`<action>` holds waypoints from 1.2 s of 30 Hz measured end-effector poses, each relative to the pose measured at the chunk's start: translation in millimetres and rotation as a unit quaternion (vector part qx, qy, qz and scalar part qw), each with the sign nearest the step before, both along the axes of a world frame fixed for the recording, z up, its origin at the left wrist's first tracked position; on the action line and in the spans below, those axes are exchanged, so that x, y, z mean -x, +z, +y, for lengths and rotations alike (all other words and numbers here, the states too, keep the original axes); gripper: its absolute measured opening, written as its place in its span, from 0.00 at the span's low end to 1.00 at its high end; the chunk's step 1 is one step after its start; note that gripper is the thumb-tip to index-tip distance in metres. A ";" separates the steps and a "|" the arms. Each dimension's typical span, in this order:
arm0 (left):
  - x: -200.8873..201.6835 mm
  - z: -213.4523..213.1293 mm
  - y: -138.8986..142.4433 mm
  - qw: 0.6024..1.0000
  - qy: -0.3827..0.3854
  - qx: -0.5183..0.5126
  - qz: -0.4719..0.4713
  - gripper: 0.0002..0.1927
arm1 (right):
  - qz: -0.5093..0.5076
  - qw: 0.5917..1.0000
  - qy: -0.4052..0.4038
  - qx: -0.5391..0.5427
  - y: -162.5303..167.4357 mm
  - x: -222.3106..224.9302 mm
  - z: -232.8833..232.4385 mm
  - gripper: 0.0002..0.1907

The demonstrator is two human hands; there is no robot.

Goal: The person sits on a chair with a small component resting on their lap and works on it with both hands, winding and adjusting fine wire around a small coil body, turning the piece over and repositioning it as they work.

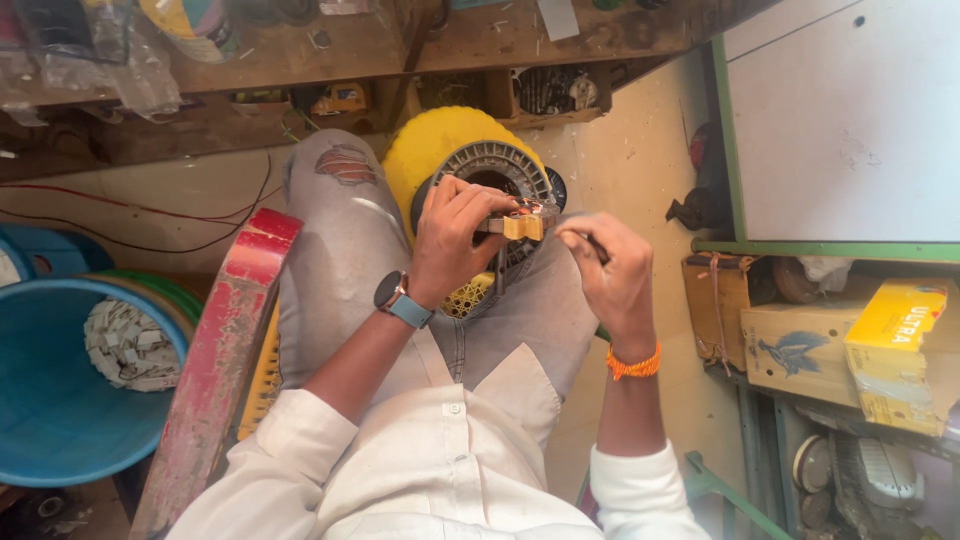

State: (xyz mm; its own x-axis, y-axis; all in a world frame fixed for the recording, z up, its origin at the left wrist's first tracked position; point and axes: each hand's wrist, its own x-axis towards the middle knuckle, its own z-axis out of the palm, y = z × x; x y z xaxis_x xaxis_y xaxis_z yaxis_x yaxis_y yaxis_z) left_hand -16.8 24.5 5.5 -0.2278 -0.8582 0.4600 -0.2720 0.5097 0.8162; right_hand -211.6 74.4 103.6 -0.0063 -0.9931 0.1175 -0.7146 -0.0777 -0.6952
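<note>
Head-worn view, straight down, close

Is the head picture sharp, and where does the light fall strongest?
Head view: strongest light on the pale floor; left hand and grey ring part are fairly sharp; right hand is slightly soft; the shelves above sit in shadow.

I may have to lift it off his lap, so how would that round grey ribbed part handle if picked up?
The grey ribbed part looks like rigid moulded or cast material, so probably stiff. Being round, it might roll if set on edge. The left hand steadies it on the lap, suggesting it could tip or slide.
</note>
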 end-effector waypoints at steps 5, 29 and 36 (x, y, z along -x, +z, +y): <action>-2.9 1.1 -9.7 1.000 0.000 0.022 -0.016 0.21 | 0.028 0.993 0.110 0.021 11.3 -16.9 -35.8 0.04; -16.0 -57.6 -11.8 0.872 -0.252 -0.363 0.210 0.21 | 0.017 0.981 0.161 -0.106 6.3 -33.7 -106.8 0.05; -30.3 -72.9 -5.7 0.929 -0.305 -0.189 0.090 0.14 | 0.066 0.989 0.091 -0.098 25.6 -46.7 -58.9 0.06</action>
State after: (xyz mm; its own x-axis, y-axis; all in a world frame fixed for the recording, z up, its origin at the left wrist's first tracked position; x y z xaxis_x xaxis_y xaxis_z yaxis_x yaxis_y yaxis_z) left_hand 13.6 -48.4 -0.2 -0.6733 -0.7029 0.2293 0.1322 0.1908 0.9727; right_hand -164.9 15.5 129.2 0.1766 -0.9802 -0.0898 -0.7865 -0.0856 -0.6116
